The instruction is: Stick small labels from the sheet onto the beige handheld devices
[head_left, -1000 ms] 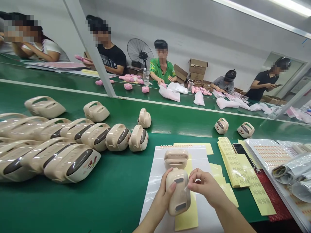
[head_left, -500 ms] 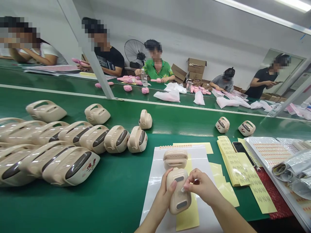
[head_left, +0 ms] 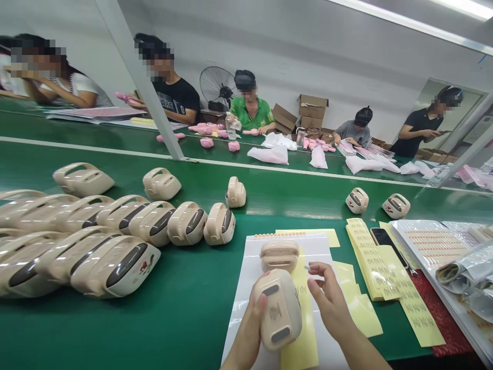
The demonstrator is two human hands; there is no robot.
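Note:
My left hand (head_left: 250, 321) is wrapped round a cream plastic device (head_left: 283, 300) with its underside facing me. Two dark oval pads and a small block of printed text show on that base. Just right of it, my right hand (head_left: 329, 298) hovers with thumb and fingers apart, touching nothing. Behind the held device, a second cream device with a carrying handle (head_left: 279, 255) rests on a white sheet (head_left: 239, 313). A yellow sticker sheet (head_left: 300, 352) with small printed labels lies partly under the held device.
Rows of similar devices (head_left: 115, 262) fill the left side, and several more sit on the green belt (head_left: 292, 192). To the right are yellow label sheets (head_left: 370, 262), a phone (head_left: 385, 241) and a stack of sticker sheets (head_left: 435, 241). Other people sit across the line.
My right hand has moved off the device's base to the right and its fingers have opened. The device has tilted in my left hand, showing more of its right side.

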